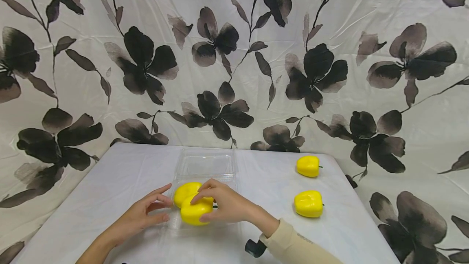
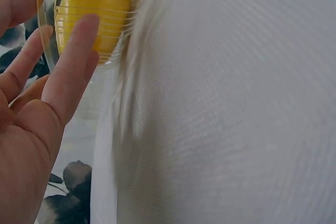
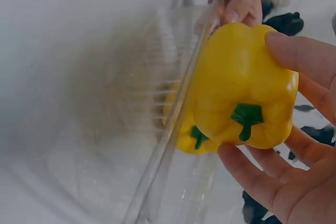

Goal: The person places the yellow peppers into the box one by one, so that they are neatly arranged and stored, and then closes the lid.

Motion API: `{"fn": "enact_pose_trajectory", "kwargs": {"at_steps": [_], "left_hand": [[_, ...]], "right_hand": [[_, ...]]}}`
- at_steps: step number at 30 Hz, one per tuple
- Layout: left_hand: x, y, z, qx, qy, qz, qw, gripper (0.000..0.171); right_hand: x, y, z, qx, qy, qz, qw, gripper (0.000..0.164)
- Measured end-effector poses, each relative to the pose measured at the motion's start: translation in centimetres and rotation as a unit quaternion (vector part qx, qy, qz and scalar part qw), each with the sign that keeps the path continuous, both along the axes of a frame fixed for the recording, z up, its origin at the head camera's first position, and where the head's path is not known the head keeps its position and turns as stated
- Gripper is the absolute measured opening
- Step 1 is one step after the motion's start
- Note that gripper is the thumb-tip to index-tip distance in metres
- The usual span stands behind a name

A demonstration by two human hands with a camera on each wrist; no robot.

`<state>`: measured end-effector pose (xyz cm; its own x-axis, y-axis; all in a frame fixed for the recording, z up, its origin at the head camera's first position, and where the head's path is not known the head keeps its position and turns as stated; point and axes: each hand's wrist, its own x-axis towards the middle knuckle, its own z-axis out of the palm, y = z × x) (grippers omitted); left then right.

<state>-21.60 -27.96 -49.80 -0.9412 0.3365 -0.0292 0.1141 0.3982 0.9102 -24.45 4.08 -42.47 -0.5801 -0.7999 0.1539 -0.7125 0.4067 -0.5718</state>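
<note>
Beige right sleeve (image 1: 298, 245) with small dark lettering (image 1: 305, 238) on it

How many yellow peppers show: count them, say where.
4: one pepper in the clear container, one pepper held over it by the right hand, a far pepper and a near pepper on the right of the table. Others could be hidden behind the hand.

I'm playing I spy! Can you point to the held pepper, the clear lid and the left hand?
Held pepper (image 3: 239, 80), right wrist view: on its smooth yellow skin.
Clear lid (image 1: 205, 165), head view: on its flat middle.
Left hand (image 1: 141, 214), head view: on its back.
</note>
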Motion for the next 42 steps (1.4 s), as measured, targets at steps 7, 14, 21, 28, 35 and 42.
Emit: {"fn": "enact_pose_trajectory", "kwargs": {"at_steps": [7,14,21,28,35,42], "left_hand": [[0.0,0.0,0.0,-0.001,0.001,-0.001,1.0,0.037],[-0.1,0.0,0.0,0.0,0.0,-0.001,1.0,0.037],[0.0,0.0,0.0,-0.005,0.003,0.001,1.0,0.037],[-0.1,0.0,0.0,-0.004,-0.002,0.0,1.0,0.038],[0.0,0.0,-0.1,-0.008,0.001,-0.004,1.0,0.037],[0.1,0.1,0.0,-0.01,0.006,-0.008,0.9999,0.038]], "right_hand": [[0.1,-0.7,-0.4,0.008,0.003,-0.002,1.0,0.039],[-0.1,-1.1,-1.0,0.004,-0.011,0.0,1.0,0.039],[-0.4,-1.4,-1.3,0.006,-0.025,0.011,1.0,0.04],[-0.9,-1.2,-1.2,0.01,-0.05,0.023,0.998,0.04],[-1.2,-1.2,-1.2,0.02,-0.064,0.045,0.997,0.039],[-1.4,-1.5,-1.5,0.02,-0.068,0.046,0.996,0.038]]}}
